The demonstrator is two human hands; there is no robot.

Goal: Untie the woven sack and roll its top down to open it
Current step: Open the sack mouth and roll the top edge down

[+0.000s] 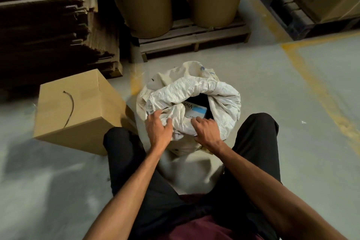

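Left hand [158, 125] and right hand [206, 129] pinch the woven sack [194, 91]'s soft, crinkly near rim; limp cloth, best gripped at the rolled edge.

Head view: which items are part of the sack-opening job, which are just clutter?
In the job:
woven sack, mouth open, top partly rolled
left hand and right hand, both on its near rim
cord, lying loose on the cardboard box

Lying about:
cardboard box
two brown drums
wooden pallet
flattened cardboard stack
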